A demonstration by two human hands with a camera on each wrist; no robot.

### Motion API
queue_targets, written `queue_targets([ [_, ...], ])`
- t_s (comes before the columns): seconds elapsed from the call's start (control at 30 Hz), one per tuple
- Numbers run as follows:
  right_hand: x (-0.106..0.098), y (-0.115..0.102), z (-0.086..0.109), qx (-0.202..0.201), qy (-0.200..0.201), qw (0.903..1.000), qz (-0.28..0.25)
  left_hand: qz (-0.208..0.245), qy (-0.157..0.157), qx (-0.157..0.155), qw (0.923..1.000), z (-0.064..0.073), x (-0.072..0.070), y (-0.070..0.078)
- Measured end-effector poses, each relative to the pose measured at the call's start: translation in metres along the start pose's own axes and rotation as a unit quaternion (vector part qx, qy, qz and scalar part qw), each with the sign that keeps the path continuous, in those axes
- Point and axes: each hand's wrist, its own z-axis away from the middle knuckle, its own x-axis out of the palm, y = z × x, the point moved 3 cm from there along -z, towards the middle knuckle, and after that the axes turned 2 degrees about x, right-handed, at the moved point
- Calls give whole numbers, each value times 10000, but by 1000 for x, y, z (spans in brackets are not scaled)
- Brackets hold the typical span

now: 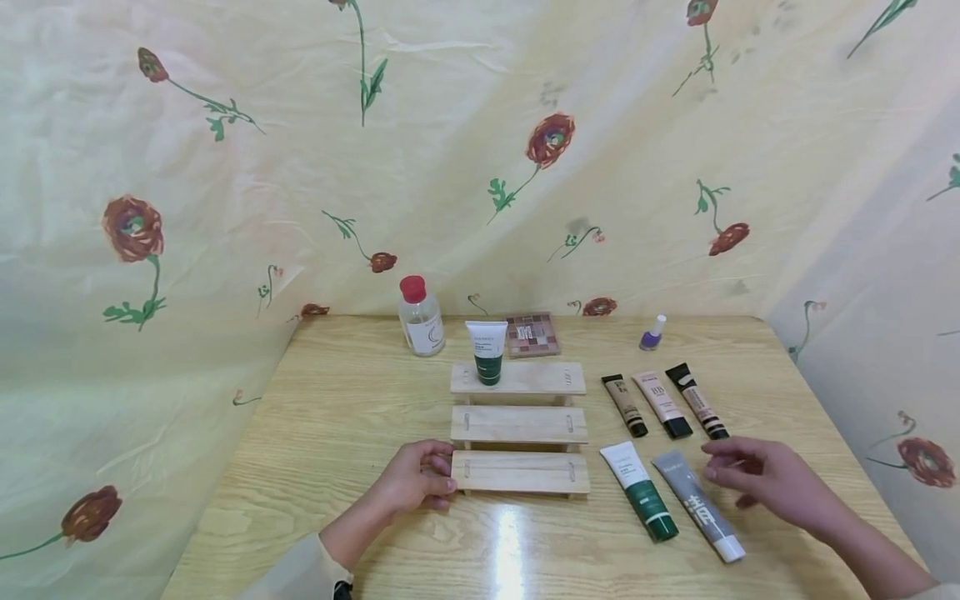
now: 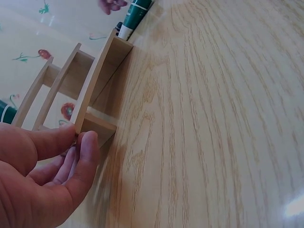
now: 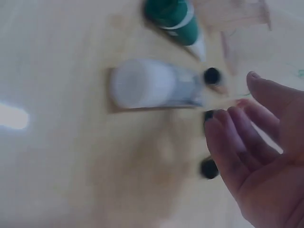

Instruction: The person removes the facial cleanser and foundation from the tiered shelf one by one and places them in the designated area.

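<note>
A three-step wooden display stand (image 1: 521, 472) is on the table, with a white-and-green tube (image 1: 488, 354) upright on its top step. My left hand (image 1: 414, 479) pinches the left end of the lowest step between thumb and fingers, seen close up in the left wrist view at the board's corner (image 2: 81, 114). Over on the right, my right hand (image 1: 772, 479) hovers beside a grey tube (image 1: 699, 505), fingers loosely bent and holding nothing. Another white-and-green tube (image 1: 641, 493) lies between the grey tube and the stand. The right wrist view is blurred.
Behind the grey tube lie a small tan tube (image 1: 625, 406), a pink BB tube (image 1: 663, 405) and a dark-ended tube (image 1: 697, 401). A purple nail polish bottle (image 1: 652, 335), a palette (image 1: 532, 335) and a red-capped bottle (image 1: 422, 321) stand or lie near the flowered cloth (image 1: 450, 167).
</note>
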Motion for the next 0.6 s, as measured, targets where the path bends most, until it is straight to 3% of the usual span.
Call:
queue_targets([
  [0.27,-11,-61,-26,-1100,593,9914,386,49,-25,6,10000,-2,1,-2],
  [0.47,3,-118,-55,-1870,627,9791,502,37,-38,46,10000,-3,-1,-3],
  [0.6,18,-154,-77,-2174,477,9744,333,-17,-15,56,10000,-3,-2,-2],
])
